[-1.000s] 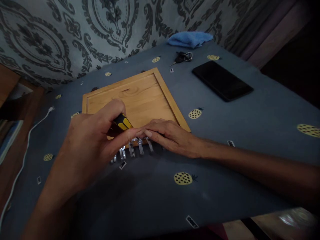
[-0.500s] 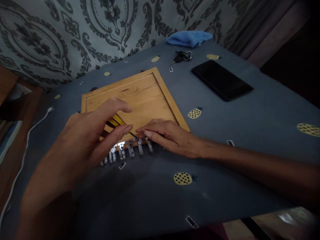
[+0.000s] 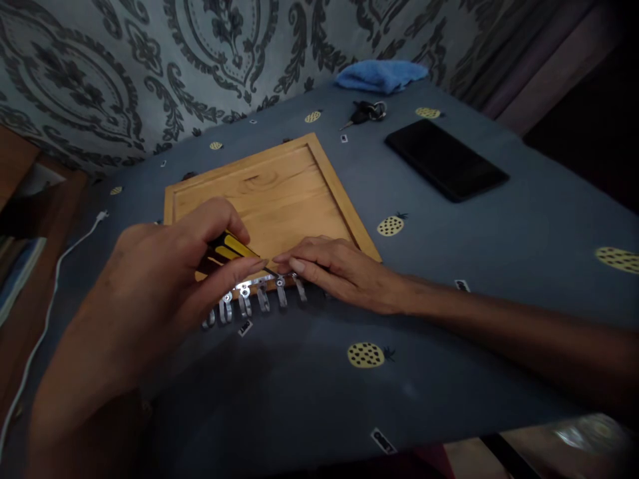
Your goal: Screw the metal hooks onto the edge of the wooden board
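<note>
My left hand (image 3: pixel 164 279) is closed round the black and yellow handle of a screwdriver (image 3: pixel 230 248), whose thin shaft points right and down at a metal hook rail (image 3: pixel 252 298). The rail with several silver hooks lies along the near edge of a wooden board (image 3: pixel 279 193). My right hand (image 3: pixel 339 269) lies flat on the right end of the rail, fingers stretched out and pressed down beside the screwdriver tip.
The board rests on a blue cloth with pineapple prints (image 3: pixel 449 266). A black phone (image 3: pixel 444 159), a bunch of keys (image 3: pixel 367 112) and a folded blue cloth (image 3: pixel 382 74) lie at the back right. A white cable (image 3: pixel 64 256) runs along the left edge.
My left fingers, spread half a second ago, have closed round the screwdriver handle again. The right hand and the rail have stayed in place.
</note>
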Demonstrator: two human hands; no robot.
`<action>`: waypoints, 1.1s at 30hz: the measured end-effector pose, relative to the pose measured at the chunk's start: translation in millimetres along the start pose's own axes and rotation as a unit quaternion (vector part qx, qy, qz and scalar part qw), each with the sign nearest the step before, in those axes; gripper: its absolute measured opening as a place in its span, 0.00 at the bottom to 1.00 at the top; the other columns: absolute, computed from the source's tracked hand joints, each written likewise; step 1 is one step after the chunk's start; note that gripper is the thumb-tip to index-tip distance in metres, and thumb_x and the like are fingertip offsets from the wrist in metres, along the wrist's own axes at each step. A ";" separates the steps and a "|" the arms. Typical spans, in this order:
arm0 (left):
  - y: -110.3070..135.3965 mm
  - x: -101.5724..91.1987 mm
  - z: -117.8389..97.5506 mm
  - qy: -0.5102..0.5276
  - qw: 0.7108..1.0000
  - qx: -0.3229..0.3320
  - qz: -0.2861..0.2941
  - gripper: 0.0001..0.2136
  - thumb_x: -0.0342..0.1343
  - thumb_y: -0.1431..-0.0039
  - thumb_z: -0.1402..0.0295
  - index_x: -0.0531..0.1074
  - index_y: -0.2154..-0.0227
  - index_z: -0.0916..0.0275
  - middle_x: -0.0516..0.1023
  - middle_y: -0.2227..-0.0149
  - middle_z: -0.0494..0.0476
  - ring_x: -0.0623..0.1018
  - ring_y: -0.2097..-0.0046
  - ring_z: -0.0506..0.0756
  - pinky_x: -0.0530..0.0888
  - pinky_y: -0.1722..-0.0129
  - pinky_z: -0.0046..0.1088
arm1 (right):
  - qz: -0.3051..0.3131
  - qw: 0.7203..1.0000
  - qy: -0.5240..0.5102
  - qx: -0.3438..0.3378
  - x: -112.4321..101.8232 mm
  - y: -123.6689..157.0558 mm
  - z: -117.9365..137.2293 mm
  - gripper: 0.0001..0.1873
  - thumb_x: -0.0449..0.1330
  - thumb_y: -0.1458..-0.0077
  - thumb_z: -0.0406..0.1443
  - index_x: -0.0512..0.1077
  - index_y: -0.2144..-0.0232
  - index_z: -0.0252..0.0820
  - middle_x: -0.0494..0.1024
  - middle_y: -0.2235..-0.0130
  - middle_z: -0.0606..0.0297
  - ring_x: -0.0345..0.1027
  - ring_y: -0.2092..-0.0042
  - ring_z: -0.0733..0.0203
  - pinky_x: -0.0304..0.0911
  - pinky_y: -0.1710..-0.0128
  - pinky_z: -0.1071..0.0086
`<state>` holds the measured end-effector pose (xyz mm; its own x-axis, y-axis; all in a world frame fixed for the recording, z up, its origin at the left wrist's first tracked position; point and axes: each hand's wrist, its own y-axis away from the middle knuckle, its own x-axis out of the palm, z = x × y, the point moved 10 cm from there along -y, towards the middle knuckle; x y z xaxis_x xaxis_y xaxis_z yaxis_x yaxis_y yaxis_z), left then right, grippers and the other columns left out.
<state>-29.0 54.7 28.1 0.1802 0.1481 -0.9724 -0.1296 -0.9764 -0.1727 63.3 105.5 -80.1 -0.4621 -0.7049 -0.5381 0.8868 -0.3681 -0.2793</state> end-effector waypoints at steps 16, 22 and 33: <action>1.4 -0.4 -6.1 -0.008 1.000 0.003 -0.009 0.10 0.52 0.32 0.54 0.69 0.62 0.54 0.76 0.77 0.44 0.75 0.78 0.49 0.61 0.81 0.24 | -0.006 1.000 0.004 -0.007 -0.2 0.2 -0.8 0.19 0.47 0.28 0.39 0.77 0.53 0.37 0.81 0.61 0.59 0.73 0.58 0.59 0.64 0.56 0.65; 3.4 2.4 -9.6 0.012 0.999 0.037 0.021 0.07 0.52 0.32 0.58 0.69 0.59 0.54 0.78 0.73 0.44 0.68 0.82 0.46 0.60 0.81 0.24 | -0.011 1.000 0.009 -0.005 0.3 -0.1 -2.7 0.19 0.48 0.28 0.40 0.78 0.53 0.39 0.82 0.60 0.59 0.74 0.56 0.58 0.66 0.55 0.64; 2.7 4.8 0.3 0.025 0.997 0.038 0.057 0.10 0.50 0.32 0.55 0.70 0.57 0.52 0.79 0.72 0.43 0.68 0.83 0.46 0.62 0.82 0.23 | -0.003 1.000 0.009 -0.003 0.5 -0.6 -2.4 0.20 0.47 0.28 0.40 0.77 0.55 0.39 0.81 0.59 0.58 0.73 0.56 0.58 0.66 0.54 0.64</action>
<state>-28.8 52.9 22.9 0.2077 0.0279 -0.9778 -0.2245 -0.9715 -0.0754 62.5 106.8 -82.2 -0.4667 -0.6917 -0.5511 0.8844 -0.3683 -0.2868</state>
